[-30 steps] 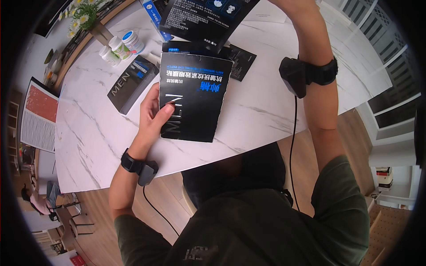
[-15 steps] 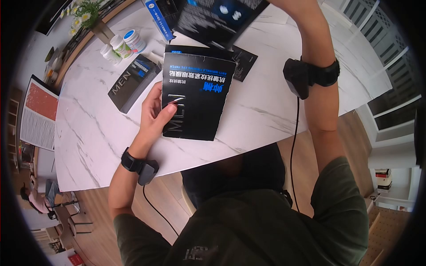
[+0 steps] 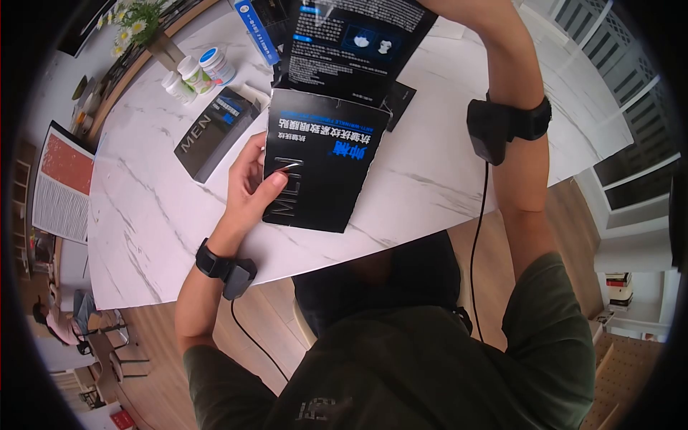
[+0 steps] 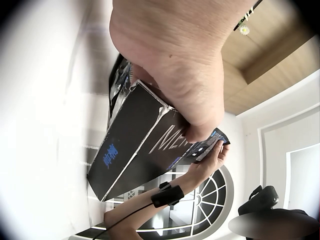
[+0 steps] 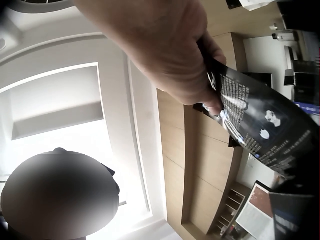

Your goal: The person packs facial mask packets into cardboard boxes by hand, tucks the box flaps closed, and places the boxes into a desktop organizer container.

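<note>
The left hand grips the black box from its left side, thumb on the broad face, with its long axis running away from the person over the tabletop. Straight beyond its far end hangs the dark printed pouch, pinched at its far right by the right hand; these 2 things overlap, but whether the pouch's near edge is inside, I cannot tell.

A black box with silver and blue lettering is tilting over the marbled table, its edges showing white; a glossy black packet, printed white and blue, is bending beside its far end.
</note>
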Available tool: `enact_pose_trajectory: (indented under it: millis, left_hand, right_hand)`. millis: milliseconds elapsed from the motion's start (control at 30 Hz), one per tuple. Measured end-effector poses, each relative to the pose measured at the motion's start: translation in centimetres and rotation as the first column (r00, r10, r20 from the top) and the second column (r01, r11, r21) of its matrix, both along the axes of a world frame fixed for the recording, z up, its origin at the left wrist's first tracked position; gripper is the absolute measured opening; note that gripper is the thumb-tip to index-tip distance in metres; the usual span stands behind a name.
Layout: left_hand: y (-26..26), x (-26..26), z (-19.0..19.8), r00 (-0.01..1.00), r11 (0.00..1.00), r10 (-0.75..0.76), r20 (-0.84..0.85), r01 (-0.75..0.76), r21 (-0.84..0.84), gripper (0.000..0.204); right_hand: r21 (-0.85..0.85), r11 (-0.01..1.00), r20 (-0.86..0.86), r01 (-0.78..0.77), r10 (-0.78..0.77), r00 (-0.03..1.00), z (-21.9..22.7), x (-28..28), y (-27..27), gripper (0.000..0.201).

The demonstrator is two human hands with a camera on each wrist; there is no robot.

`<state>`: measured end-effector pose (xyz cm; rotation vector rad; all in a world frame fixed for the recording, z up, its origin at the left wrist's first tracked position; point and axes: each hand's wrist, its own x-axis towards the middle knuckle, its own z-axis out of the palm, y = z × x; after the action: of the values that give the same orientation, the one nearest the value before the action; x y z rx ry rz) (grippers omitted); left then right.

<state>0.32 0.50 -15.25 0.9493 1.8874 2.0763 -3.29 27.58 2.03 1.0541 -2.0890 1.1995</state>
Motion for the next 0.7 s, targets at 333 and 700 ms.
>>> enact_pose_trajectory:
  millis: [333, 700]
  left_hand:
    - [-0.1, -0.6, -0.9, 0.975, 0.989, 0.150, -0.165, -0.148, 0.027, 0.055]
    - [0.0, -0.7, -1.0, 0.973, 0.988, 0.157, -0.172, -0.154, 0.031, 0.053]
  right_hand:
    - [-0.045, 0.997, -0.041, 0.055, -0.057, 0.998, 0.1, -0.1, -0.3, 0.014]
    - [-0.256, 0.959, -0.269, -0.121, 0.050, 0.962, 0.2, -1.6, 0.9, 0.029]
